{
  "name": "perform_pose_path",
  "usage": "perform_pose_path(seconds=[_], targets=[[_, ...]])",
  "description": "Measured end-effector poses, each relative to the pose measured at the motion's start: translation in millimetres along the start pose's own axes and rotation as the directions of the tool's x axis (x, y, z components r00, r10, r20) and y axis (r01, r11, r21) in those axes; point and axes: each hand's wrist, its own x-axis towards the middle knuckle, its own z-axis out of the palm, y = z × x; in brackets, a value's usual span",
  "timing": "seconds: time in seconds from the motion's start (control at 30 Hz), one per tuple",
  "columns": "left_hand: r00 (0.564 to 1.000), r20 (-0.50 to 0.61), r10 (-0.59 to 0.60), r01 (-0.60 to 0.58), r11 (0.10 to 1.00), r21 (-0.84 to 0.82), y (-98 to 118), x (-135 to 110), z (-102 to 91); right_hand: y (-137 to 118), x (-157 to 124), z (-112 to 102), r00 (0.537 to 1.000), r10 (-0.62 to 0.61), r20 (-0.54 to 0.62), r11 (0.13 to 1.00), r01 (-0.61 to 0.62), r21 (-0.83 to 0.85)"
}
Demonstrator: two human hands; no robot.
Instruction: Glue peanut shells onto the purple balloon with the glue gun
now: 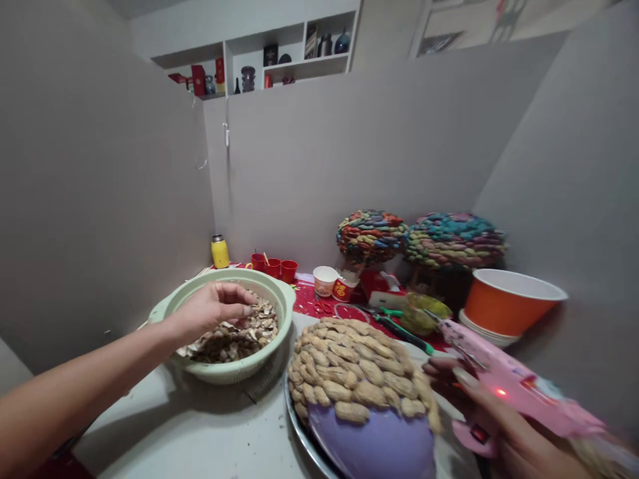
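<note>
My left hand [212, 306] reaches into a pale green bowl [279, 296] of peanut shells [234, 336], its fingers pinched together over the heap; what they hold is too small to make out. My right hand [492, 416] grips a pink hot glue gun [504, 379] with a red light on, its nozzle pointing left. Between the hands sits an upturned purple bowl [374, 446], its top covered in glued peanut shells [352, 369], resting on a metal tray [299, 432].
An orange bucket [504, 306] stands at the right. Two mounds of coloured shells [372, 236] [454, 239] sit at the back. Red cups [273, 267], a yellow jar [219, 251], paper cups [324, 279] and green-handled scissors [399, 329] lie behind. Grey partition walls enclose the table.
</note>
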Motion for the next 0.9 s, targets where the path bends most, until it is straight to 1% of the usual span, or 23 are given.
perform_pose_path(seconds=[0.03,0.07,0.13,0.2,0.27,0.37,0.5,0.6,0.7,0.83,0.9], targets=[[1.0,-0.015,0.023,-0.023,1.0,-0.021,5.0,-5.0,8.7,-6.9,-3.2,1.4,1.0,0.006,0.021,1.0,-0.007,0.025],[0.998,-0.035,0.049,-0.051,0.998,-0.041,9.8,-10.3,18.0,-11.9,-5.7,2.0,1.0,-0.025,-0.007,0.996,0.025,0.085],[0.994,-0.063,0.092,-0.098,0.991,-0.088,18.4,-21.6,37.7,-17.9,-10.0,0.9,0.993,-0.117,-0.012,0.979,0.118,0.167],[0.992,-0.025,0.121,-0.124,0.978,-0.169,24.3,-32.3,57.6,-21.9,-15.8,-1.1,0.98,-0.199,-0.016,0.962,0.198,0.188],[0.99,0.042,0.133,-0.117,0.955,-0.273,26.6,-40.2,75.5,-26.9,-24.2,-1.9,0.961,-0.277,0.001,0.945,0.273,0.18],[0.986,0.103,0.128,-0.081,0.924,-0.374,24.6,-43.8,94.3,-34.7,-38.0,-0.2,0.926,-0.367,0.085,0.924,0.352,0.15],[0.988,0.099,0.12,-0.063,0.893,-0.446,19.6,-38.5,104.1,-37.6,-49.0,3.2,0.906,-0.379,0.187,0.925,0.37,0.084],[0.986,0.108,0.129,-0.062,0.876,-0.479,20.2,-34.9,106.7,-36.0,-53.6,4.1,0.895,-0.377,0.24,0.926,0.359,0.118],[0.982,0.116,0.149,-0.078,0.881,-0.467,25.5,-32.2,109.4,-36.7,-59.8,2.8,0.886,-0.37,0.281,0.927,0.332,0.174],[0.977,0.083,0.198,-0.139,0.878,-0.458,33.0,-28.1,115.4,-41.3,-67.1,1.1,0.884,-0.356,0.303,0.933,0.322,0.158],[0.971,0.061,0.232,-0.181,0.876,-0.447,34.4,-26.3,119.5,-42.2,-66.5,2.0,0.877,-0.39,0.282,0.919,0.348,0.186]])
